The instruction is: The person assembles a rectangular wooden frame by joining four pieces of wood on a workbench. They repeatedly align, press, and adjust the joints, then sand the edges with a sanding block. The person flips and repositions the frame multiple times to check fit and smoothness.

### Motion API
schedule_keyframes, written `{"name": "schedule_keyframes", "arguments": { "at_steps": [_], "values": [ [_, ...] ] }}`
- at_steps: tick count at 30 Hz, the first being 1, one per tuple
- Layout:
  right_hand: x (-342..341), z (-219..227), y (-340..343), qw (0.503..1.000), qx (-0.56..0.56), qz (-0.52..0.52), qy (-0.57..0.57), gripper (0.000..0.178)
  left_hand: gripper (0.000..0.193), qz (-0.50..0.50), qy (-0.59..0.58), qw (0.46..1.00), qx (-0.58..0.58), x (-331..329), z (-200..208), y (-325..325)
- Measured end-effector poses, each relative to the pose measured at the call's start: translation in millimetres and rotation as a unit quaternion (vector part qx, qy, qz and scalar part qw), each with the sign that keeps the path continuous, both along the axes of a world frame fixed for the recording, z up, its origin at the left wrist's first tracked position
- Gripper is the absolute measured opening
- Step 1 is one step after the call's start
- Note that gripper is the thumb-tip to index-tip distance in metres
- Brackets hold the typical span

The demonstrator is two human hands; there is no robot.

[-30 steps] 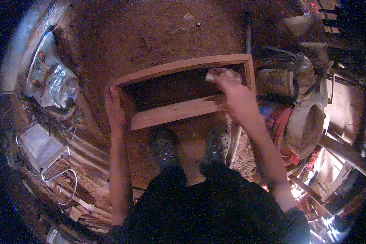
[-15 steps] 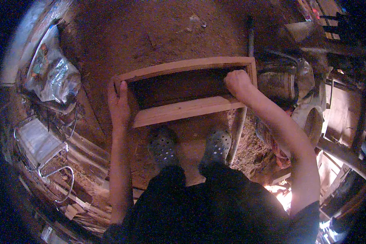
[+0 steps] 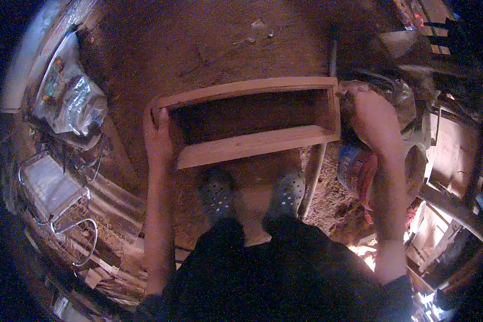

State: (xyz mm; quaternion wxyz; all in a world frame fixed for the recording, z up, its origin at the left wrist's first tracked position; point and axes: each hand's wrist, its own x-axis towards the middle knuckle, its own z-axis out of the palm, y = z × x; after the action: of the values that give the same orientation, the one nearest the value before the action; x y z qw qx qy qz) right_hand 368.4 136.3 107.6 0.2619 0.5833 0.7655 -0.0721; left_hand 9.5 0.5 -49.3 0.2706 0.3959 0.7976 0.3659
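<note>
A long, shallow wooden box of pale boards stands in front of me, its inside dark. My left hand is closed round the box's left end, with the thumb over the edge. Just past the right end of the box is my right hand, slightly smeared by motion. Its fingers are curled near the end board, and what they hold, if anything, is hidden.
Below the box are my perforated clogs. To the left are a crumpled plastic sheet and a metal-framed seat. A pole lies by my right foot, and a blue and red bag sits under my right forearm.
My right hand has moved from inside the box, near its right end, to outside that end. My left hand and the box stay nearly where they were.
</note>
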Motion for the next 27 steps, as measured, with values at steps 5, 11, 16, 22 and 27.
{"name": "schedule_keyframes", "arguments": {
  "at_steps": [5, 11, 16, 22, 27],
  "values": [
    [31, -78, -28, 0.923, 0.165, -0.112, 0.329, 0.040, 0.055, -0.010, -0.007, 1.000, -0.014, -2, -1, -1],
    [50, -105, -91, 0.949, 0.083, -0.096, 0.288, 0.045, 0.060, 0.033, -0.078, 0.996, -0.021, 7, 10, 2],
    [44, -90, -121, 0.912, 0.083, -0.149, 0.374, 0.054, 0.060, 0.023, -0.021, 0.999, -0.028, 5, 9, 4],
    [29, -114, -64, 0.958, 0.139, -0.032, 0.249, 0.063, 0.058, -0.009, 0.004, 1.000, -0.029, -1, 6, 1],
    [25, -103, -60, 0.976, 0.118, -0.019, 0.184, 0.061, 0.056, -0.004, 0.041, 0.999, -0.013, 2, 8, 2]
  ]
}}
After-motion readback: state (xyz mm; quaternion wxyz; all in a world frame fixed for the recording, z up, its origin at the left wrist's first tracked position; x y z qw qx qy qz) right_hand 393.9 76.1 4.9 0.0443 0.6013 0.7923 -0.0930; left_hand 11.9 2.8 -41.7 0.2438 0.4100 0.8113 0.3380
